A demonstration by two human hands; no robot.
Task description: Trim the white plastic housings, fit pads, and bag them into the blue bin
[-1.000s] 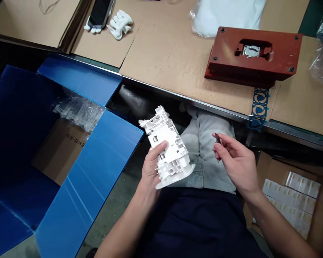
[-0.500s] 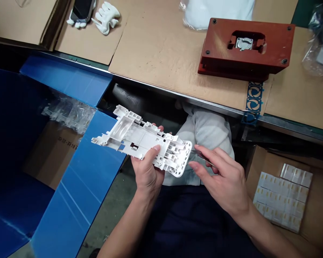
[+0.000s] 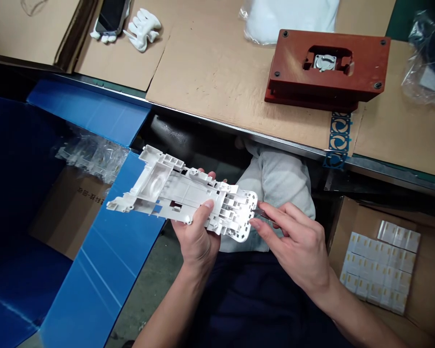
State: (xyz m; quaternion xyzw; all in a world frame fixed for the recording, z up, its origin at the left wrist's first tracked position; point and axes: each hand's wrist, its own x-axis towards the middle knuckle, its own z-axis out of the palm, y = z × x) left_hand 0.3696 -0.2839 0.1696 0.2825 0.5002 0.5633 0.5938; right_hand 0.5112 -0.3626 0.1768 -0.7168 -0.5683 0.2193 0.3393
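Observation:
My left hand [image 3: 195, 237] grips a long white moulded plastic frame [image 3: 174, 191] from below, thumb on top, and holds it flat above my lap, its far end over a flap of the blue box. My right hand [image 3: 297, 244] is closed in a pinch on a small thin dark tool [image 3: 263, 214]. The tool's tip touches the rounded right end of the frame.
A large blue corrugated box [image 3: 105, 270] stands open at the left, with bagged clear parts [image 3: 92, 154] inside. On the cardboard-covered bench lie a red-brown fixture block [image 3: 293, 72], white gloves [image 3: 141, 26], a phone [image 3: 110, 14] and plastic bags. At the lower right is a carton of small white packs [image 3: 380, 270].
My left hand turned the white frame from upright to flat and swung it left over the box flap. My right hand moved in and brought the tool to the frame's right end.

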